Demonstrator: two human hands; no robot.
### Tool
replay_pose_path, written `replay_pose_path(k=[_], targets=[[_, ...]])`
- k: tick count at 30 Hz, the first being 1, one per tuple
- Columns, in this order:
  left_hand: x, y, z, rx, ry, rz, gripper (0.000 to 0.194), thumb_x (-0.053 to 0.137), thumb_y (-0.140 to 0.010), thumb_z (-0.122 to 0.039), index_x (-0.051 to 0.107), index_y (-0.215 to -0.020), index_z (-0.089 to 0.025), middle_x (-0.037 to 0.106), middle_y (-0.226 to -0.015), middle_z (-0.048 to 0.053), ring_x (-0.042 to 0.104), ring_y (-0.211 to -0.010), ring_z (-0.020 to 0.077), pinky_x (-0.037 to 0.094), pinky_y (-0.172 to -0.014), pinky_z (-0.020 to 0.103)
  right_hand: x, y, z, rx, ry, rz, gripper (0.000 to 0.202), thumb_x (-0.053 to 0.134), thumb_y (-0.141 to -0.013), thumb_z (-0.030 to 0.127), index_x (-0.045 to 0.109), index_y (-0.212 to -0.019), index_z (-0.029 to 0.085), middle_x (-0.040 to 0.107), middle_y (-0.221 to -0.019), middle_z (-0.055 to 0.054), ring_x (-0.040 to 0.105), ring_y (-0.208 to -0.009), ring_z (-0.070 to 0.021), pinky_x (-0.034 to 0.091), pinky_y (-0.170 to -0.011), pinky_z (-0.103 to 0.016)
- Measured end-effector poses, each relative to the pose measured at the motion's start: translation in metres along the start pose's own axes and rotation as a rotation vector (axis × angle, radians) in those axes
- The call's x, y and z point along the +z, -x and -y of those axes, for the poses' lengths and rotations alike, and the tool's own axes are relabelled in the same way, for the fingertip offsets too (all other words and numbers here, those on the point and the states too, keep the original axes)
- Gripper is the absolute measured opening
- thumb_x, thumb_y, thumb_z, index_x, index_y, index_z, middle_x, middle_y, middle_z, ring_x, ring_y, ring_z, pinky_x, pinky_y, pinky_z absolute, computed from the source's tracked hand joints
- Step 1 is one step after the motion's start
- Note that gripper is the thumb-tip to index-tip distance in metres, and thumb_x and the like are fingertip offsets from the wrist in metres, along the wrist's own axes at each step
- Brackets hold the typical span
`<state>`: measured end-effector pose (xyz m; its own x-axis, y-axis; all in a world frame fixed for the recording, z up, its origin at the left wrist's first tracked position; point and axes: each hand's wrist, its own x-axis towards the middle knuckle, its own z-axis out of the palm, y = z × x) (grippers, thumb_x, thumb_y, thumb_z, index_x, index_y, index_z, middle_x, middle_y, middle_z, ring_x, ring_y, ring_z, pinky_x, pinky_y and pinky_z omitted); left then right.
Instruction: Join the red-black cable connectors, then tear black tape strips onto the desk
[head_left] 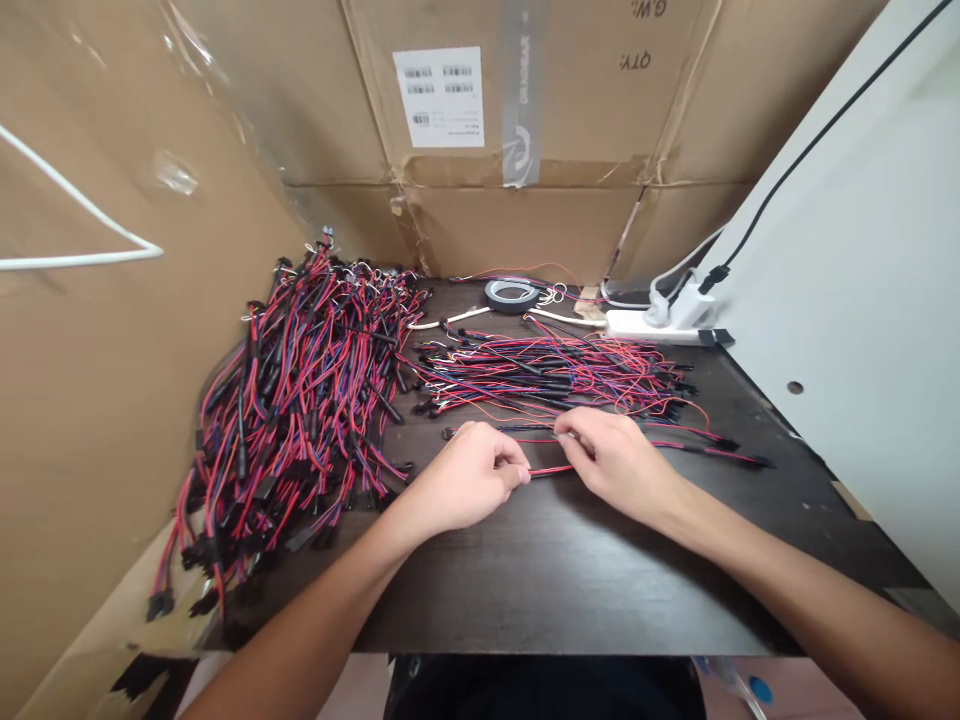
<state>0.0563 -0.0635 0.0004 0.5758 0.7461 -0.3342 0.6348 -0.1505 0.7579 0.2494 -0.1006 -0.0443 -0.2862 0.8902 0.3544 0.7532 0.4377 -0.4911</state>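
Observation:
My left hand is closed in a pinch on a red wire, which runs right from its fingertips and passes under my right hand. My right hand has its thumb and fingers pressed together close to a dark cable with red wires; what lies between these fingertips is too small to make out. Just beyond both hands, a flat bundle of red, blue and black wires lies across the dark table. A large heap of similar wires with black connectors rises at the left.
A roll of black tape lies behind the flat bundle, beside small white loops. A white power strip with plugs sits at the back right. Cardboard walls the back and left; a white panel stands at the right.

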Motion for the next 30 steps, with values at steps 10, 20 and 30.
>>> replay_pose_path(k=[10, 20, 30], targets=[[0.008, 0.003, 0.002, 0.25, -0.163, 0.116, 0.022, 0.054, -0.08, -0.008, 0.075, -0.073, -0.014, 0.067, -0.07, 0.002, 0.056, -0.066, 0.0129, 0.037, -0.063, 0.023, -0.018, -0.002, 0.019, -0.096, -0.204, 0.356, 0.017, 0.05, -0.086, 0.007, 0.061, -0.076, 0.016, 0.062, -0.075, -0.003, 0.054, -0.07, -0.0146, 0.039, -0.067, -0.026], [0.015, 0.005, 0.005, 0.264, -0.282, 0.123, 0.021, 0.055, -0.084, -0.01, 0.075, -0.079, -0.015, 0.067, -0.076, 0.005, 0.058, -0.079, 0.018, 0.039, -0.077, 0.028, -0.028, -0.003, 0.023, -0.028, -0.216, 0.551, 0.017, 0.054, -0.085, 0.005, 0.064, -0.077, 0.015, 0.062, -0.075, -0.001, 0.055, -0.07, -0.0131, 0.037, -0.069, -0.024], [0.016, 0.005, 0.001, 0.237, -0.307, 0.112, 0.022, 0.055, -0.082, -0.009, 0.076, -0.076, -0.016, 0.065, -0.071, 0.005, 0.058, -0.074, 0.0173, 0.038, -0.069, 0.027, -0.026, -0.006, 0.026, 0.081, -0.3, 0.57, 0.016, 0.056, -0.081, 0.004, 0.063, -0.071, 0.014, 0.059, -0.068, 0.001, 0.049, -0.06, -0.01, 0.034, -0.059, -0.022]])
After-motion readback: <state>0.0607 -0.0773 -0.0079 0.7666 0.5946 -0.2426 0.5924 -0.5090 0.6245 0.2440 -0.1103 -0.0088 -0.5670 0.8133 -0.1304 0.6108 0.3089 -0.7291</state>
